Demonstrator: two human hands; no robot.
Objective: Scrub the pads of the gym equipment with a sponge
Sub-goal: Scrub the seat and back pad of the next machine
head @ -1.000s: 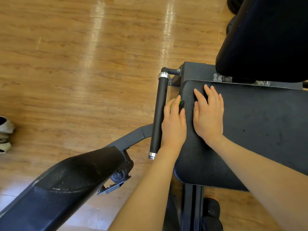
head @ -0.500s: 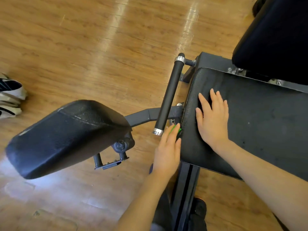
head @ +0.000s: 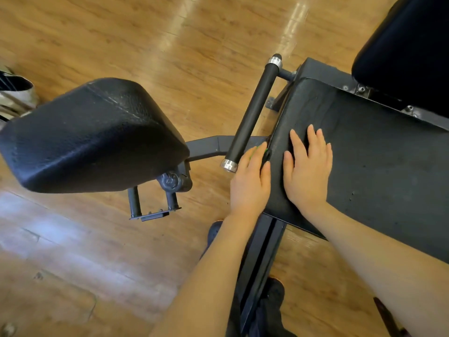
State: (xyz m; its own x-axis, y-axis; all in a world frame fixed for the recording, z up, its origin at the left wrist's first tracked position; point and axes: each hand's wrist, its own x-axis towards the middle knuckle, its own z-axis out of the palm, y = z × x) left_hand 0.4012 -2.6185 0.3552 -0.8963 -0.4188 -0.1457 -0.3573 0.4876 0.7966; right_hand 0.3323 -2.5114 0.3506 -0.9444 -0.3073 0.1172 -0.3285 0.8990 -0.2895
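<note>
The black seat pad (head: 379, 161) of the gym machine fills the right of the view. My right hand (head: 307, 173) lies flat on its top near the left edge, fingers straight. My left hand (head: 251, 183) presses a sponge (head: 266, 152) against the pad's left side; only a sliver of green and black shows past my fingertips. A second black pad (head: 92, 135) on a swing arm sits to the left. The dark back pad (head: 408, 52) rises at top right.
A black handle bar (head: 252, 113) with chrome ends runs alongside the seat pad, just left of my left hand. The machine's frame (head: 257, 263) extends below. Wooden floor surrounds it, with shoes (head: 14, 96) at the far left.
My left hand with the sponge slid down the seat pad's left side, then back up a little. My right hand stayed flat on the pad. The view swung to show the left pad.
</note>
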